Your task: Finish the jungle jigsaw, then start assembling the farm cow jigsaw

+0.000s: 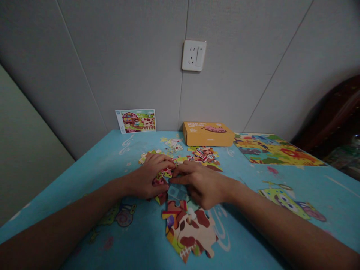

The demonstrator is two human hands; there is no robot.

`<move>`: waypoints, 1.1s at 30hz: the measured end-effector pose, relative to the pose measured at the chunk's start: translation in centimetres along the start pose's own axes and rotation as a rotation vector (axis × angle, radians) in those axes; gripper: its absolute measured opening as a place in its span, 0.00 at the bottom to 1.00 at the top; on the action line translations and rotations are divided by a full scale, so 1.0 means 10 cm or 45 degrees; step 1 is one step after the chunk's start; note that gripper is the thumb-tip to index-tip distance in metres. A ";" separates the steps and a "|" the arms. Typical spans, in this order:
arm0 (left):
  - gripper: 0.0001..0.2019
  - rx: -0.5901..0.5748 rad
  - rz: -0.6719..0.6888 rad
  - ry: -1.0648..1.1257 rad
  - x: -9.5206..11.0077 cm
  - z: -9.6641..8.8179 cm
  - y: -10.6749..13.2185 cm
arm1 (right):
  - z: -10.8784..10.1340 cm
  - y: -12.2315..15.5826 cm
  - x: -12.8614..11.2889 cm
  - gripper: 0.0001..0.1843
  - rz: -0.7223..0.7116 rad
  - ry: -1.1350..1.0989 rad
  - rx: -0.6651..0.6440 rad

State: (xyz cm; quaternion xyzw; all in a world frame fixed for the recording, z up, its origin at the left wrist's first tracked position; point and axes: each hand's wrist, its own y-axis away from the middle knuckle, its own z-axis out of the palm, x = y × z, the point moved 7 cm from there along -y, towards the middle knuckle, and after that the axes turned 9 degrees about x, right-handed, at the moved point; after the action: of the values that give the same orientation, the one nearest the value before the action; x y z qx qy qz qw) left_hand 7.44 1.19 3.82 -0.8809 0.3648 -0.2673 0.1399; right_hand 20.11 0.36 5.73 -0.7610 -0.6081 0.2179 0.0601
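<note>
Both my hands rest on a partly joined jigsaw (189,228) on the blue cartoon-print tablecloth (118,157). My left hand (150,176) lies curled over several joined pieces, fingers pressed down on them. My right hand (201,183) meets it from the right, its fingertips pinching a small puzzle piece (172,180) at the edge of the joined part. The near section of the jigsaw shows a brown-spotted cow and a white fence. Loose pieces (204,154) lie in a heap just beyond my hands.
An orange puzzle box (208,134) stands at the back by the wall. A farm picture card (136,120) leans against the wall at left. A finished colourful puzzle (274,150) lies at the back right. A wall socket (193,55) sits above. Dark wooden furniture (337,112) is at far right.
</note>
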 end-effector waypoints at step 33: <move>0.14 0.166 -0.034 0.006 -0.05 -0.07 -0.04 | -0.15 0.14 0.61 0.11 0.742 -0.446 0.651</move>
State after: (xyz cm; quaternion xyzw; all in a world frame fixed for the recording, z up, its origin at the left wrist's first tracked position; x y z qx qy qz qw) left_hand 7.02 1.80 4.36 -0.8740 0.3350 -0.2946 0.1926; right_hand 23.00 6.02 5.01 -0.8131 -0.2950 0.4956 0.0786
